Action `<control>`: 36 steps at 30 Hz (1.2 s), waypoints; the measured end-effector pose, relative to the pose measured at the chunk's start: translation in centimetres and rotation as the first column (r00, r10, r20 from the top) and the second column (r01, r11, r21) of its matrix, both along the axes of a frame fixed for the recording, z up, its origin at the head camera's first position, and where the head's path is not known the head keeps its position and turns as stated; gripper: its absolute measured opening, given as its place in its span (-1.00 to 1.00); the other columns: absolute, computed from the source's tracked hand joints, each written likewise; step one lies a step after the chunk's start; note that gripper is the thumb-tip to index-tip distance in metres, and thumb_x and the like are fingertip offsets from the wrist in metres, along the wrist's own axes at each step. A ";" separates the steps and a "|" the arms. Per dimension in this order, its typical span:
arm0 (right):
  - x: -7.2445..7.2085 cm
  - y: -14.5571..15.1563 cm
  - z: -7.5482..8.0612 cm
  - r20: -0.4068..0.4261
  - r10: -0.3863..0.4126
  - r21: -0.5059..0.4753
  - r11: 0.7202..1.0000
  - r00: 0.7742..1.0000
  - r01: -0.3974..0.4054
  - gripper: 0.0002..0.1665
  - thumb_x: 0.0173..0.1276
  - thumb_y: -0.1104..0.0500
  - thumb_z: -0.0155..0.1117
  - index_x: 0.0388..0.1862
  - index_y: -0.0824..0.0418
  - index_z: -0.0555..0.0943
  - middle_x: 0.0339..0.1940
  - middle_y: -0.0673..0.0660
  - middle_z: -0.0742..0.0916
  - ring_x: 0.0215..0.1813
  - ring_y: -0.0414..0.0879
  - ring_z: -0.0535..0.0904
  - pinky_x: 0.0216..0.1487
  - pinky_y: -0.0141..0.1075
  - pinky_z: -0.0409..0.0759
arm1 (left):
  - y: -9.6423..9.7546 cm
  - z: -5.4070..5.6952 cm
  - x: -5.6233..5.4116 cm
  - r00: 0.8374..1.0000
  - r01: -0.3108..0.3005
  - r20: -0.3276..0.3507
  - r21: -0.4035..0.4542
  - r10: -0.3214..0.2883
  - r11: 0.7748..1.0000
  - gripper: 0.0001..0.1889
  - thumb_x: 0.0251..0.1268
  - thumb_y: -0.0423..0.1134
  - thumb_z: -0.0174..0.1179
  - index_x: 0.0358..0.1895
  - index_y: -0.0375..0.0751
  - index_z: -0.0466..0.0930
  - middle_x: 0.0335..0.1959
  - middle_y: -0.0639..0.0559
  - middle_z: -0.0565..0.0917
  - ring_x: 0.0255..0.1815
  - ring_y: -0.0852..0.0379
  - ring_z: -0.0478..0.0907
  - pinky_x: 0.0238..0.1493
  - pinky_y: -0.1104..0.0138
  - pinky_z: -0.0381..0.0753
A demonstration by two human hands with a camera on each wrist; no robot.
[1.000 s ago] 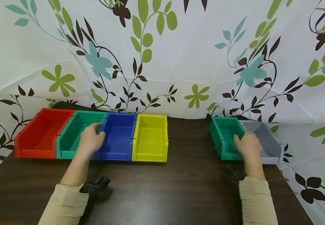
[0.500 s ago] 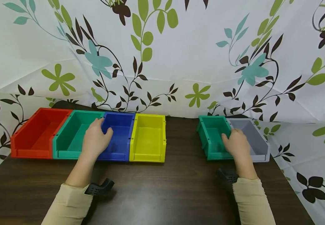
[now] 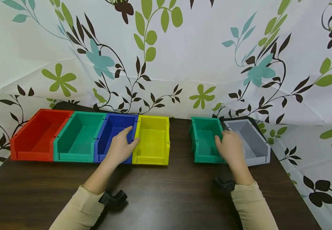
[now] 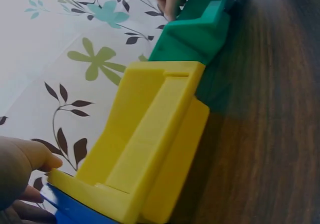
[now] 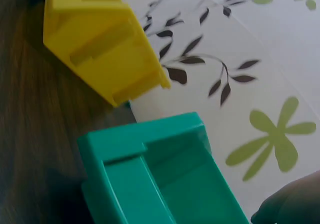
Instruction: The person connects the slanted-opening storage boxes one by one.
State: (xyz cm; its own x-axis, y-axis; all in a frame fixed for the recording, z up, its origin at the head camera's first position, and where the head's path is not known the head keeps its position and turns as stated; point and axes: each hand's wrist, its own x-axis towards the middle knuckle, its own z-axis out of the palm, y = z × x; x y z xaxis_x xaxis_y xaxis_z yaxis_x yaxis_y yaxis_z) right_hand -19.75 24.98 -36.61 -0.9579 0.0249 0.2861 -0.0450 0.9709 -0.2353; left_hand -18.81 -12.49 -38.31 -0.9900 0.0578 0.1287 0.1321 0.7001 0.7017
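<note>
My right hand (image 3: 231,147) grips the right wall of a green bin (image 3: 207,129), its thumb inside that bin. The fingers reach over toward the grey bin (image 3: 252,139) alongside, and their tips are hidden. My left hand (image 3: 119,147) spreads over the wall between a blue bin (image 3: 112,129) and a yellow bin (image 3: 153,140). In the left wrist view, one fingertip is at the rim of the yellow bin (image 4: 150,134), with other fingers lower on the blue side. The green bin (image 5: 185,174) shows its open front in the right wrist view.
A red bin (image 3: 39,137) and another green bin (image 3: 81,137) continue the row at the left. A strip of dark wooden table (image 3: 180,143) separates the yellow bin from the green one at right. Patterned cloth (image 3: 171,73) hangs behind the bins.
My right hand has drawn the right-hand green bin leftward toward the yellow bin; the grey bin also shifted left and turned slightly. My left hand moved right, from the green-blue wall to the blue-yellow wall.
</note>
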 end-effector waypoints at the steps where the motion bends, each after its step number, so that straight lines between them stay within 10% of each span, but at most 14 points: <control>1: -0.1 -0.2 -0.1 0.001 0.023 -0.047 0.999 1.000 -0.023 -0.50 0.37 0.15 0.08 0.03 0.60 0.53 0.11 0.52 0.56 0.16 0.43 0.44 0.17 0.22 0.40 | 0.0 -0.2 -0.1 1.000 0.009 0.014 0.019 -0.009 1.000 -0.37 0.31 -0.12 0.13 0.35 -0.42 0.25 0.30 -0.38 0.38 0.30 -0.27 0.36 0.24 -0.09 0.41; 10: -1.0 -0.7 -1.6 0.111 0.047 -0.354 0.935 0.993 -0.005 -0.44 0.37 0.16 0.09 0.27 0.46 0.39 0.01 0.43 0.66 -0.03 0.24 0.64 -0.08 0.05 0.61 | -0.6 -0.7 -0.5 0.991 0.038 0.117 0.173 -0.059 0.984 -0.38 0.37 -0.11 0.09 0.37 -0.41 0.22 0.32 -0.36 0.36 0.29 -0.24 0.39 0.23 -0.04 0.44; 20: -0.7 -2.8 -2.0 0.028 0.019 -0.504 0.864 0.999 -0.002 -0.52 0.30 0.20 0.11 0.18 0.36 0.52 -0.30 0.35 0.76 -0.65 -0.14 0.59 -0.65 -0.37 0.49 | -0.8 -0.4 -0.5 0.984 0.040 0.164 0.206 -0.074 0.978 -0.36 0.39 -0.06 0.06 0.39 -0.39 0.18 0.36 -0.35 0.31 0.33 -0.25 0.33 0.25 -0.04 0.41; 36: 0.2 -4.6 -0.3 -0.021 0.066 -0.574 0.816 0.998 -0.066 -0.48 0.34 0.22 0.11 0.23 0.45 0.43 -0.22 0.41 0.73 -0.42 0.08 0.73 -0.48 -0.29 0.67 | -0.8 -0.8 -0.6 0.983 0.026 0.173 0.232 -0.068 0.972 -0.35 0.37 -0.06 0.09 0.40 -0.35 0.19 0.36 -0.29 0.34 0.31 -0.20 0.38 0.20 0.01 0.48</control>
